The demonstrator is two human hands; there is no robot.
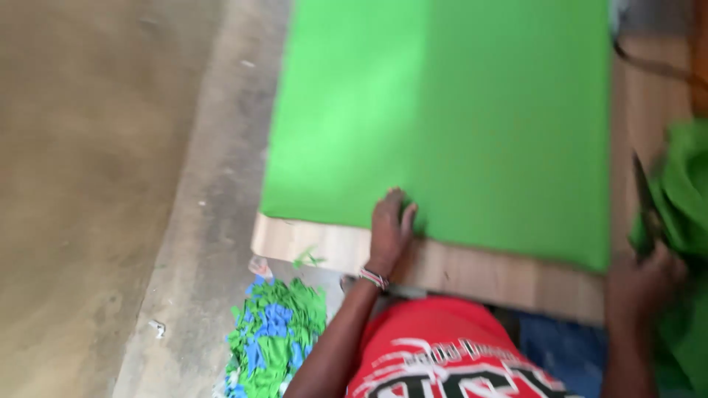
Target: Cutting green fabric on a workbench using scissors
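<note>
- Red shirt [442, 354] is filling the lower frame.
- Left hand [389, 225] is pressing flat, fingers spread, on the green sheet [442, 110] covering the wooden board [472, 273].
- Right hand [645, 276] is gripping dark scissors [643, 206] beside crumpled green material [686, 191].
- Green and blue scraps [273, 332] are lying on the floor [88, 184].

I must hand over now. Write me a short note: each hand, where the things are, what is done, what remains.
Left hand: flat on the near edge of the large green sheet, holding nothing.
Right hand: closed on dark scissors, beside bunched green material.
The sheet lies on a pale wooden board.
Done: green and blue offcuts are piled on the floor.
Left: the sheet looks uncut.
</note>
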